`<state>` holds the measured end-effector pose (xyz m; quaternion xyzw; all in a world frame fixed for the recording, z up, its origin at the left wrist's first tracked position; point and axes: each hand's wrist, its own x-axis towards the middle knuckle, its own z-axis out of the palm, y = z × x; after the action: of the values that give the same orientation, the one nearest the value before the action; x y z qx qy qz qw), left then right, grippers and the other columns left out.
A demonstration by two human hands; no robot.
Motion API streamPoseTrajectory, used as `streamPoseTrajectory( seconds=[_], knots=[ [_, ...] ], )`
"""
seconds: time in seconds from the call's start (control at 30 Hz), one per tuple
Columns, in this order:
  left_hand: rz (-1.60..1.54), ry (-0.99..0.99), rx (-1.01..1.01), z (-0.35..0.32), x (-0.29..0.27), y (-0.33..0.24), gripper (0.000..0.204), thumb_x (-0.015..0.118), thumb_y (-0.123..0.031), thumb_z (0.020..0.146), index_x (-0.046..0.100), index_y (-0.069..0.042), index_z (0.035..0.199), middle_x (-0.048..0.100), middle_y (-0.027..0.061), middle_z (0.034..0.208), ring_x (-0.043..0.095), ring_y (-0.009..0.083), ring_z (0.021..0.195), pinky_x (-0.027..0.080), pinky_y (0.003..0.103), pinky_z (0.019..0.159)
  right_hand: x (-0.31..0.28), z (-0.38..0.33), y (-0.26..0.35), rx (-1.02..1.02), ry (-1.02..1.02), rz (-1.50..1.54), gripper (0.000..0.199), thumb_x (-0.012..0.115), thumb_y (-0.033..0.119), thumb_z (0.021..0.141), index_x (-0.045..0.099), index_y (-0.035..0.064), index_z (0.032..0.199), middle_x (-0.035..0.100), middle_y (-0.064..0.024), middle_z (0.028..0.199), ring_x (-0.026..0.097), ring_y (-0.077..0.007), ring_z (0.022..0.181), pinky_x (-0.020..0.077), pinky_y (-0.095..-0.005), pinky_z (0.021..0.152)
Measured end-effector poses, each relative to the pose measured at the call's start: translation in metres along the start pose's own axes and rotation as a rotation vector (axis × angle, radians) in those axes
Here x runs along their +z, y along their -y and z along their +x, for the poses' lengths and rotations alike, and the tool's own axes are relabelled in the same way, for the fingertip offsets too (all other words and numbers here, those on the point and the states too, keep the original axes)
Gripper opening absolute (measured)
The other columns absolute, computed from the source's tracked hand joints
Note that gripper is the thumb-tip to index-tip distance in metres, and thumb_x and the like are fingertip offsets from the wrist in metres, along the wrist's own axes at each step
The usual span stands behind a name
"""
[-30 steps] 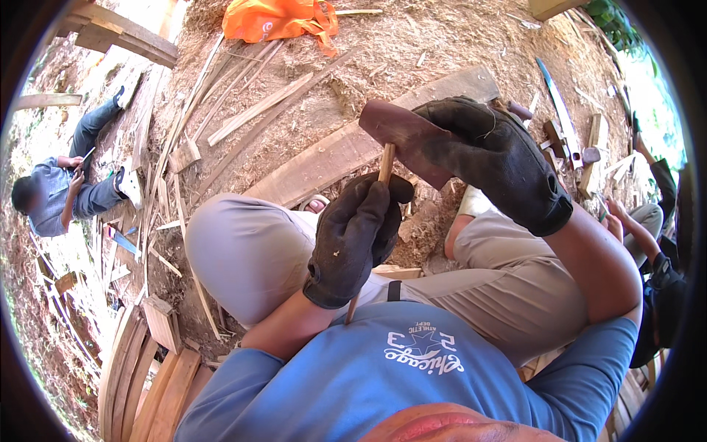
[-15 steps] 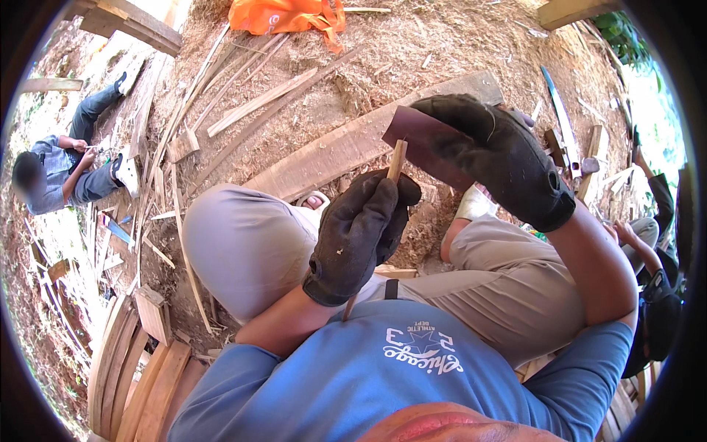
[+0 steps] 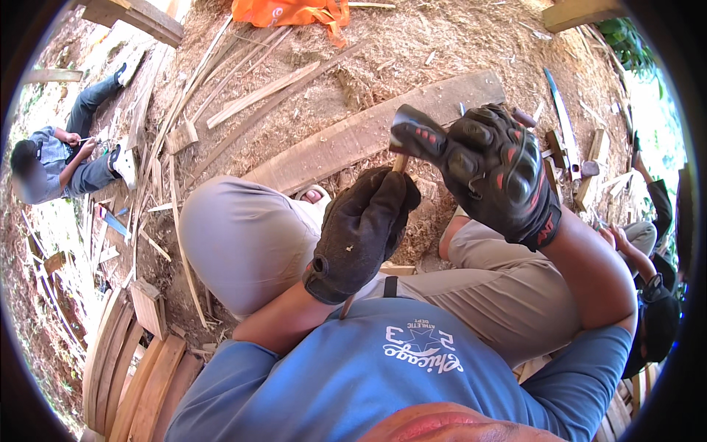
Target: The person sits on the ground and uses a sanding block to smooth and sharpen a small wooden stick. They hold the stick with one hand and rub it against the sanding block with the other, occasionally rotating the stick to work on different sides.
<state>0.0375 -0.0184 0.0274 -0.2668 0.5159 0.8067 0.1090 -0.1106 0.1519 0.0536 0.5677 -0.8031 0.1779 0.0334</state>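
Note:
In my gloved left hand (image 3: 361, 232) is a thin wooden stick (image 3: 400, 163), gripped with its upper end poking out past the fingers. Its lower end reaches down toward my blue shirt. My right hand (image 3: 493, 169), in a black glove with red marks, is closed at the stick's upper tip. It pinches a sheet of dark reddish-brown sandpaper (image 3: 398, 146), of which only a small edge shows; the fingers hide the rest. Both hands are raised over my lap.
A long curved plank (image 3: 324, 147) lies on sawdust-covered ground beyond my knees. A saw (image 3: 563, 118) and wood blocks (image 3: 593, 166) are at the right, thin strips (image 3: 261, 96) at the left. An orange bag (image 3: 291, 11) lies far ahead. Another person (image 3: 51, 166) sits at left; another is at right.
My right hand has turned over, its back now facing up, and has brought the sandpaper onto the stick's tip. The sheet, earlier spread out flat, is now mostly covered. My left hand barely moved.

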Motion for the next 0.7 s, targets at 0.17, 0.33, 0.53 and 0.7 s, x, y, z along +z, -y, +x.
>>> streamPoseTrajectory(
  seconds=[0.17, 0.33, 0.53, 0.7],
  knots=[
    [-0.17, 0.133, -0.031, -0.005, -0.007, 0.004, 0.039, 0.051, -0.035, 0.114, 0.057, -0.01, 0.086, 0.048, -0.0056, 0.068, 0.041, 0.0028, 0.055, 0.032, 0.022, 0.049, 0.002, -0.003, -0.018, -0.088, -0.042, -0.064, 0.032, 0.074, 0.023, 0.086, 0.076, 0.0237, 0.118, 0.061, -0.0025, 0.082, 0.062, -0.0249, 0.078, 0.0513, -0.042, 0.071],
    [-0.272, 0.195, 0.066, -0.012, -0.013, -0.003, 0.04, 0.049, -0.039, 0.115, 0.055, -0.01, 0.088, 0.047, -0.0043, 0.068, 0.04, 0.0038, 0.055, 0.033, 0.022, 0.048, 0.021, -0.02, -0.065, 0.048, -0.143, -0.17, 0.008, 0.072, 0.011, 0.088, 0.072, 0.0094, 0.095, 0.067, -0.0069, 0.088, 0.067, -0.0287, 0.085, 0.0558, -0.0428, 0.073],
    [-0.198, 0.174, -0.008, -0.013, -0.014, -0.001, 0.038, 0.049, -0.039, 0.115, 0.057, -0.011, 0.09, 0.047, -0.0048, 0.068, 0.04, 0.0035, 0.054, 0.031, 0.022, 0.047, 0.001, -0.004, -0.008, 0.081, -0.11, -0.03, 0.016, 0.074, 0.01, 0.084, 0.072, 0.0085, 0.1, 0.068, -0.0116, 0.094, 0.069, -0.0341, 0.087, 0.0574, -0.0457, 0.077],
    [-0.263, 0.222, -0.05, -0.013, -0.013, 0.008, 0.038, 0.051, -0.041, 0.114, 0.056, -0.012, 0.09, 0.046, -0.005, 0.066, 0.038, 0.0033, 0.052, 0.029, 0.022, 0.046, 0.002, 0.0, -0.013, -0.217, -0.037, -0.1, 0.034, 0.077, 0.018, 0.071, 0.078, 0.0152, 0.105, 0.068, -0.0044, 0.093, 0.069, -0.0275, 0.088, 0.0555, -0.0387, 0.077]
  ],
)
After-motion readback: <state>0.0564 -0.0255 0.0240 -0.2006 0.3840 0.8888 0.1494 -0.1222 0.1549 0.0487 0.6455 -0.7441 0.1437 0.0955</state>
